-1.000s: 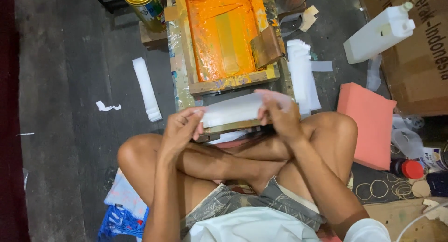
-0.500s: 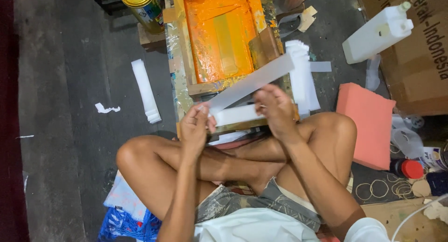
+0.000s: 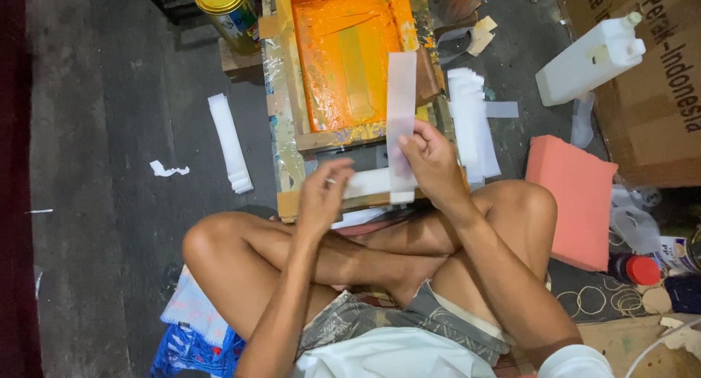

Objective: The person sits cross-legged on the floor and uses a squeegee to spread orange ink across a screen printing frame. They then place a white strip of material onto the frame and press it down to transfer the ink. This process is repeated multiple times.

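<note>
Fingers of your right hand [image 3: 431, 159] pinching white strip [image 3: 401, 115] upright over orange screen frame [image 3: 343, 64], left hand [image 3: 325, 195] fingers pressing flat strip [image 3: 369, 182], neither released.

A thin, translucent, matt white plastic-looking strip [image 3: 401, 115] is pinched in the right hand [image 3: 431, 159]. Just beyond it, a rough wooden frame [image 3: 343, 139] is seen smeared with glossy wet orange ink [image 3: 328, 57]. Right of that hand, matt pink foam [image 3: 577, 203].
</note>
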